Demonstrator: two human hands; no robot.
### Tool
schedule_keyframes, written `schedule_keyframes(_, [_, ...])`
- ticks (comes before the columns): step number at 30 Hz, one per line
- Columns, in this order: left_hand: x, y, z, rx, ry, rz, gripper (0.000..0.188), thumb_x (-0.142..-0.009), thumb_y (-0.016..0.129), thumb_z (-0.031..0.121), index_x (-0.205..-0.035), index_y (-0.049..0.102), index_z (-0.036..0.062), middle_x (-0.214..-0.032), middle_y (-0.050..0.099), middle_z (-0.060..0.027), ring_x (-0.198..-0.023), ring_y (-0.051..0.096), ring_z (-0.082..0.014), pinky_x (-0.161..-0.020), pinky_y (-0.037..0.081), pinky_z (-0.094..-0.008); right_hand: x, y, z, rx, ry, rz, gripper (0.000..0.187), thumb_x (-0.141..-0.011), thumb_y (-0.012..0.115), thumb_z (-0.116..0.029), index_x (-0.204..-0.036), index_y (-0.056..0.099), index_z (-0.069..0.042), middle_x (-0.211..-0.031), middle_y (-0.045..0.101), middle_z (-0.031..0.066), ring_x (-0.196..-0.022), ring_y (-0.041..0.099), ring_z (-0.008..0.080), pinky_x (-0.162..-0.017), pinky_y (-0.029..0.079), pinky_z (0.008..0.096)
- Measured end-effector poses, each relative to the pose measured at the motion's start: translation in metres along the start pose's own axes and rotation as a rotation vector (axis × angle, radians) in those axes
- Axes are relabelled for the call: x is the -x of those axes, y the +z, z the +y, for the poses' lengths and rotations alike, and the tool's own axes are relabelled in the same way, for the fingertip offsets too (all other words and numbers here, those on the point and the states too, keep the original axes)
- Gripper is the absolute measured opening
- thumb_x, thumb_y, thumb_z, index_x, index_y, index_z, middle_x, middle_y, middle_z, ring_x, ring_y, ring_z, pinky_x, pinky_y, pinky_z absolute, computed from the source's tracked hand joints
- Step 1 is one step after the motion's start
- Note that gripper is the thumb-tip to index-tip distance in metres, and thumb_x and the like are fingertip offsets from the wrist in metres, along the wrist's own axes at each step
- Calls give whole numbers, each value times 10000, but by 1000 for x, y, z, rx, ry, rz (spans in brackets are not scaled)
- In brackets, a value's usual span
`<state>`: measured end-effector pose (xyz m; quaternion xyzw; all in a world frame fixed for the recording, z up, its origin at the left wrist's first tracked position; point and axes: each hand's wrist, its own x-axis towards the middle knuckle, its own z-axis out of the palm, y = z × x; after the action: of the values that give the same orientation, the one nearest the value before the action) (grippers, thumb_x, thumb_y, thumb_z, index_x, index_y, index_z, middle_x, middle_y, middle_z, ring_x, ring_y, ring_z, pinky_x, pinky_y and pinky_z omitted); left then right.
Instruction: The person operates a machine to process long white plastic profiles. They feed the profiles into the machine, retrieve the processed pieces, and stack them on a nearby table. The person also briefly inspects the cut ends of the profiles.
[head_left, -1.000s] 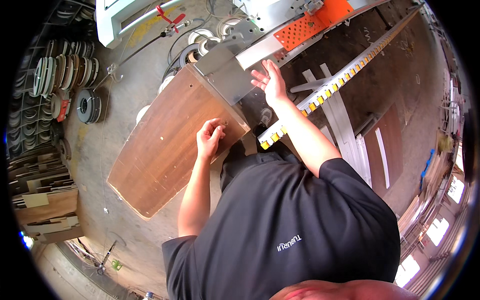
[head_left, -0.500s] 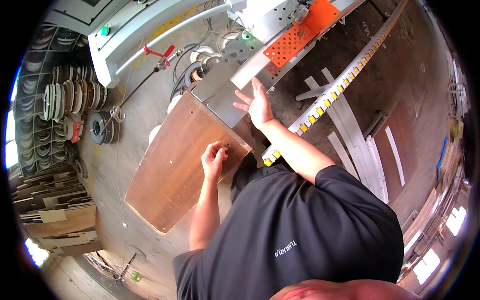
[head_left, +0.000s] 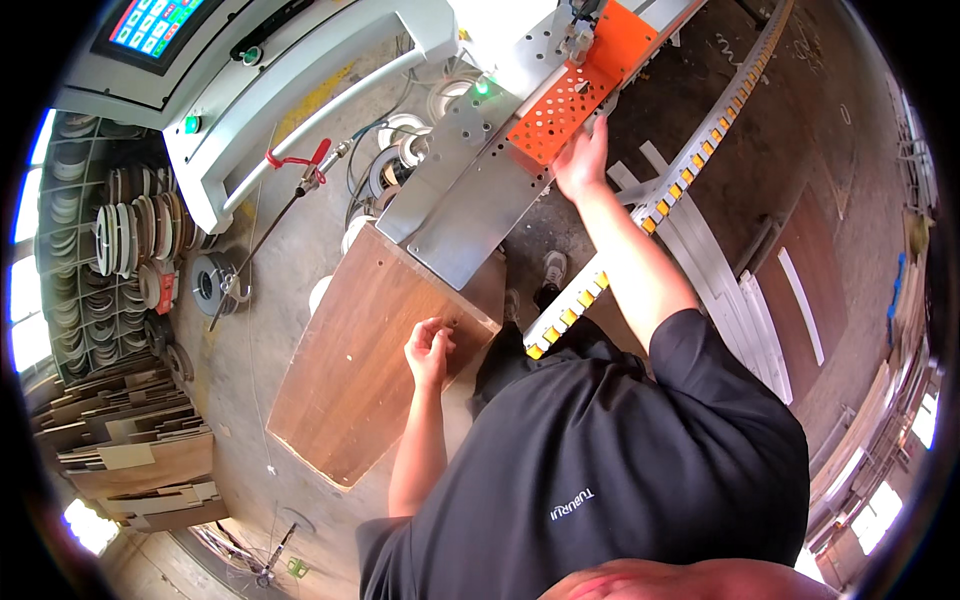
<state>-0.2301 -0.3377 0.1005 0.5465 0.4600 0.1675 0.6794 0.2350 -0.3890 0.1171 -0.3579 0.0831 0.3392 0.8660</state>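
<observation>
My left hand (head_left: 429, 353) hovers over or rests on the near right part of a brown wood-grain box or panel (head_left: 345, 370); I cannot tell if it touches. Its fingers are curled in toward the thumb, and nothing shows in them. Farther off, my right hand (head_left: 582, 168) is at the lower edge of an orange perforated guard (head_left: 565, 115), fingers stretched out and thumb raised. Some of its fingertips are hard to make out against the machine. A bare metal plate (head_left: 455, 225) lies between the wooden top and the guard.
A rail with yellow rollers (head_left: 655, 218) runs past my right forearm. Far left stand a machine housing with a lit screen (head_left: 158, 28) and a white handrail (head_left: 320, 125). Rolls of edging (head_left: 135, 240) fill a rack at left. White strips (head_left: 765, 330) lie at right.
My right hand has reached farther forward and right, from above the metal plate to the orange guard. My left hand stays over the wooden top. The view has shifted, showing the screen.
</observation>
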Motion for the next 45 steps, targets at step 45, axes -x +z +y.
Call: schedule_keyframes(45, [15, 176, -8, -812, 401, -923, 187, -1021, 637, 162, -1025, 726, -2, -698, 730, -100, -481, 681, -174, -478, 548, -335, 743, -419, 276, 797, 163, 766, 357, -996, 602, -313, -1276, 743, -144, -1296, 716, 124, -1192, 664, 360, -1016, 538, 448])
